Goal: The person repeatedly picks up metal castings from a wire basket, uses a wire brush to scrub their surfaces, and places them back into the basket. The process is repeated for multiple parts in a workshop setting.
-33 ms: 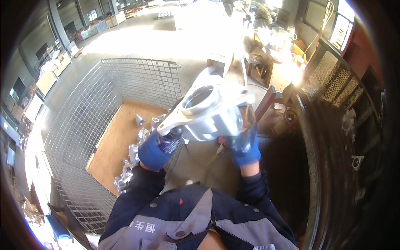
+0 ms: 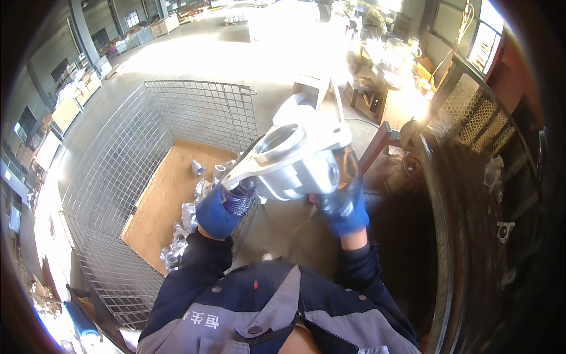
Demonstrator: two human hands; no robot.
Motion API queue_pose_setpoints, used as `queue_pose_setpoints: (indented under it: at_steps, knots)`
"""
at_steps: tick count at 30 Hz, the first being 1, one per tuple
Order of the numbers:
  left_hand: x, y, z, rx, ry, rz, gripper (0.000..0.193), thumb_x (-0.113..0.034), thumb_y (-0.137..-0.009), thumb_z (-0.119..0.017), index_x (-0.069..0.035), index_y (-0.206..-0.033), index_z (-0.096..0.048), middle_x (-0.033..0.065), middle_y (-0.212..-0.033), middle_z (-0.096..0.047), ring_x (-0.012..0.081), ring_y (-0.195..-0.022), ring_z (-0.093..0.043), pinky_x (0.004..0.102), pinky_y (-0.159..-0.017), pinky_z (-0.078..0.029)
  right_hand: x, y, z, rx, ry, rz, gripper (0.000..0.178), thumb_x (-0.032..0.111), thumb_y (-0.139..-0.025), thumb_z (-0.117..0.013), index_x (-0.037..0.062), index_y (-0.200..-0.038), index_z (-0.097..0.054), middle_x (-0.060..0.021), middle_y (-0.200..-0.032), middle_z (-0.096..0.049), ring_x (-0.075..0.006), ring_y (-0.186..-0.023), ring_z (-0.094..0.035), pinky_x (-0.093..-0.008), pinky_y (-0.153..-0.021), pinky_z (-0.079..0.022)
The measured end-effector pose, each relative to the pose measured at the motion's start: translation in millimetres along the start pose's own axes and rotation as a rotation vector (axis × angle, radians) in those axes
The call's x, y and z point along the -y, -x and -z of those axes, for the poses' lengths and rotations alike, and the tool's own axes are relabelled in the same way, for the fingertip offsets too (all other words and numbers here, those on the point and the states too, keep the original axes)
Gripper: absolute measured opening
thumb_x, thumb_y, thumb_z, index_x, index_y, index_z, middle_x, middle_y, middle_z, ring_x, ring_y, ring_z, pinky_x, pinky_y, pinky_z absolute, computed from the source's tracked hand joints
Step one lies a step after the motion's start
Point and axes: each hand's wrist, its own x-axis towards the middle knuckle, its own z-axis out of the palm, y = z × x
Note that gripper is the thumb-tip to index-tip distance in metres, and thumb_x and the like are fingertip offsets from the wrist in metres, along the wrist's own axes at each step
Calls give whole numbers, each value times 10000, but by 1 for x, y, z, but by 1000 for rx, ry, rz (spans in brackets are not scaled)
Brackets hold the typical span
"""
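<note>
A silvery metal casting [image 2: 302,170] with a wide round opening and flat flanges is held up in front of my chest. My left hand [image 2: 227,206], in a blue glove with a dark palm, is closed round its left flange. On the casting's right side, my gloved right hand [image 2: 344,206] grips it, with the fingers partly hidden and a little blurred. The round opening faces up and towards the far left. Strong glare washes out the casting's far part.
To the left stands a wire mesh cage [image 2: 112,153] with a brown board floor [image 2: 154,194] and several smaller metal castings [image 2: 187,218] along its near right side. A dark curved metal rim [image 2: 437,236] rises on the right, with castings [image 2: 504,231] beyond it.
The casting has turned slightly in my hands, its right flange now showing more sharply. Both hands stay on it in nearly the same place.
</note>
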Motion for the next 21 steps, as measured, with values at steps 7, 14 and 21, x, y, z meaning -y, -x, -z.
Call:
queue_pose_setpoints:
  at_steps: [7, 14, 21]
  knots:
    - [-14, -14, -14, 31, 449, -82, 559, -120, -882, -662, -8, -1378, -429, 112, -1253, -584, 190, -1147, -553, 312, -963, -441, 15, 2, -1, 40, -57, -272, 743, 4, -685, -782, -9, -1352, -454, -58, -1250, -564, -158, -1138, -534, -316, -980, -447]
    - [-13, -24, -6, -82, 230, -76, 574, -117, -769, -753, -24, -1264, -476, 134, -1249, -545, 218, -1150, -540, 351, -972, -434, 34, 21, 27, -48, 29, -219, 499, 0, -874, -625, -14, -1348, -470, -77, -1196, -587, -132, -955, -612, -258, -799, -519]
    - [54, -23, 29, -87, 134, -2, 479, -203, -784, -689, -63, -1197, -492, 122, -1278, -509, 297, -1189, -502, 405, -995, -439, 113, 79, 56, -17, 289, -531, 367, 24, -846, -607, -1, -1212, -601, -37, -833, -661, -92, -715, -618, -249, -657, -510]
